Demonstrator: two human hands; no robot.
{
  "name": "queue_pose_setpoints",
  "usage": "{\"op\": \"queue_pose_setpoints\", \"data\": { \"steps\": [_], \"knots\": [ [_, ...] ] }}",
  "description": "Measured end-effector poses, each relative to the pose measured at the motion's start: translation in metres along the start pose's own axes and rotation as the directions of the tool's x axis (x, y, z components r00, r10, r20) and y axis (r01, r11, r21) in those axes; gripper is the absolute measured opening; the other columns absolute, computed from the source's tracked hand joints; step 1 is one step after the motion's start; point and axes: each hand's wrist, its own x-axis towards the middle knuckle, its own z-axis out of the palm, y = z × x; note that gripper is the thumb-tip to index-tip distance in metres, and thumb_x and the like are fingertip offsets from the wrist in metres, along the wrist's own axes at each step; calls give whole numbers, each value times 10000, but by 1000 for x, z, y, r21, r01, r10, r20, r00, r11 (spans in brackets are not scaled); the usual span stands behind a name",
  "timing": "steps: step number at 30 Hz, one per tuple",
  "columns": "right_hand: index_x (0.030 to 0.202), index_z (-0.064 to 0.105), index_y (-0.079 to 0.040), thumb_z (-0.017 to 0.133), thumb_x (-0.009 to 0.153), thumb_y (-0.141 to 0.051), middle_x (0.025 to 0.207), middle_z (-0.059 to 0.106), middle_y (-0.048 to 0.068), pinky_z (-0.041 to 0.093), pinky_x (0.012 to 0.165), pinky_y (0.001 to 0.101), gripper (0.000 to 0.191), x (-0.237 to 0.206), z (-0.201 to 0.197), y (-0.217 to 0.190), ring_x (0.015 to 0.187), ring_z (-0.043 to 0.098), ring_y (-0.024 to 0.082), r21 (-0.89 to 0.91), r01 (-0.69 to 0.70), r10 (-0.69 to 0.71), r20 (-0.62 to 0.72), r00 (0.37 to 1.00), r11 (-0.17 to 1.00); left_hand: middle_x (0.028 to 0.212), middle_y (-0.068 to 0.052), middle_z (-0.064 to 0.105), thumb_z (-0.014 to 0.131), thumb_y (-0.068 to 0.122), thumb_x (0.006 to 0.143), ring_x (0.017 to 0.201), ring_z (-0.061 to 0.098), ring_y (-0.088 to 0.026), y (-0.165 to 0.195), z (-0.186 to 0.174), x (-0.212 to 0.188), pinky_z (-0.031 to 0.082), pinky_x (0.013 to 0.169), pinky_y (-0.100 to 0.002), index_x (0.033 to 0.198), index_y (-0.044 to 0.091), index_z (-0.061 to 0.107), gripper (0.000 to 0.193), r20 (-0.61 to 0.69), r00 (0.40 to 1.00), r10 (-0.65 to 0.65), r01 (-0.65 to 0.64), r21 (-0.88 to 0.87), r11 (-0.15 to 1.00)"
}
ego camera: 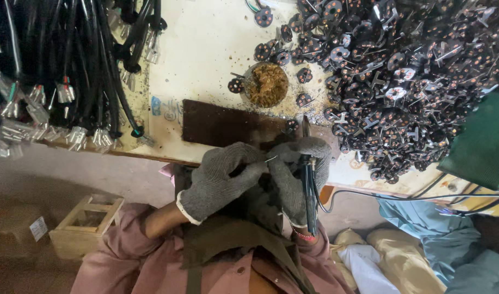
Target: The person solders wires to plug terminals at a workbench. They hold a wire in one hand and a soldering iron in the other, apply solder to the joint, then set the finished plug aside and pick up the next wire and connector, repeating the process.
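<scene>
Left hand [219, 179] in a grey glove is closed, pinching a thin wire [271, 158] w/ its fingertips. Right hand [301, 174], also gloved, is wrapped round a black soldering iron [309, 190], tip up near the dark board [227, 124] at the table [206, 49] edge.

A white label [38, 228] on the brown box [10, 231], lower left

Both hands in grey knit gloves, meeting at frame centre. Left hand [219, 179] pinches a thin wire [271, 158]; right hand [298, 174] grips a black soldering iron [309, 190], tip up-frame. Above them, dark brown board [222, 124] on pale worktop [206, 49]. Round tin of brown residue [267, 84] just beyond. Heap of black round plug inserts [412, 76] upper right. Black cable bundles [59, 65] upper left.
</scene>
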Motion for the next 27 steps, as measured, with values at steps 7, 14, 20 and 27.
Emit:
{"op": "queue_pose_setpoints", "data": {
  "steps": [7, 14, 20, 27],
  "knots": [
    [1177, 533, -43, 824, 828, 67, 1049, 691, 71, 588, 828, 294, 467, 3, 5, 5, 936, 688, 161, 60, 27, -19, -129, 991, 998, 856, -88, 727, 797, 160, 865, 748, 726, -293, 17, -16, 19, 549, 650, -377, 986, 99, 714, 159, 66, 996, 63, -80, 293, 953],
    [1216, 541, -84, 832, 947, -3, 1293, 687, 158, 593, 972, 363, 405, 24, 9, 7, 1126, 693, 249, -73, 389, -394, -254, 883, 918, 996, -106, 713, 749, 158, 970, 791, 710, -324, 8, -39, 63, 564, 685, -412, 1078, 109, 626, 170, -151, 907, 392, -258, 536, 804],
    [1171, 528, -59, 844, 896, -9, 1147, 733, 200, 593, 896, 379, 422, 28, 8, -9, 990, 739, 291, -453, 400, -482, -76, 873, 797, 944, -103, 704, 767, 174, 973, 761, 694, -335, 6, -33, 83, 548, 672, -437, 1076, 108, 625, 187, -123, 916, 381, -246, 577, 779],
    [1207, 513, -64, 746, 979, 32, 1277, 704, 219, 582, 977, 372, 340, 33, 7, -13, 1122, 720, 334, -410, 469, -521, -17, 854, 782, 804, -92, 692, 729, 173, 938, 673, 707, -275, 21, -54, 44, 542, 623, -413, 974, 95, 663, 109, -94, 993, 75, -34, 373, 927]
  ]
}}
